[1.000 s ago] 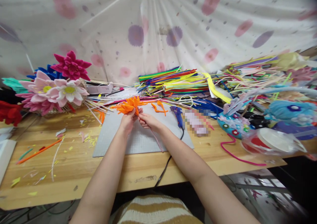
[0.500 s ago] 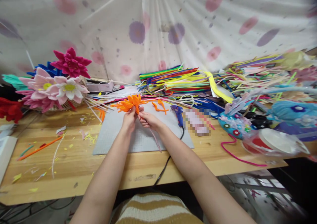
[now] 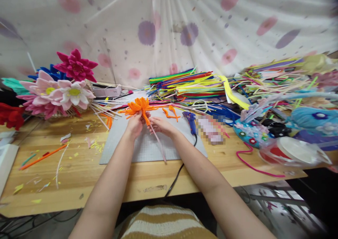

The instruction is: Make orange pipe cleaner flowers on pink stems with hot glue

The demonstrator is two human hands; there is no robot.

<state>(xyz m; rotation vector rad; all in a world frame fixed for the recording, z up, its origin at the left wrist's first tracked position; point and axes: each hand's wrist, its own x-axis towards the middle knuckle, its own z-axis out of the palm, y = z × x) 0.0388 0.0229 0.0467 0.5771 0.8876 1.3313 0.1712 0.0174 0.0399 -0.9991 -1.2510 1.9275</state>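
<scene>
My left hand [image 3: 135,125] is closed around the base of an orange pipe-cleaner flower [image 3: 138,106], its petals fanned out above the fingers. From the flower's base a thin pale pink stem [image 3: 158,142] slants down to the right over the grey cutting mat [image 3: 118,151]. Beside that stem is my right hand [image 3: 162,125], its fingers loosely apart and the tips close to the flower's base. Small orange pipe-cleaner pieces [image 3: 173,113] lie at the mat's back edge. A blue glue gun [image 3: 190,122] rests on the mat to the right.
Bundles of coloured pipe cleaners [image 3: 195,84] are piled at the back, with scissors [image 3: 200,106] before them. Finished flowers [image 3: 74,93] stand at the left. A clear-wrapped white and red container [image 3: 293,151] sits at the right. The glue gun's black cord [image 3: 175,179] runs over the table's front edge.
My right hand's fingers have loosened from the flower's base and spread. The flower has tipped slightly more upright, and the stem's lower end has swung left.
</scene>
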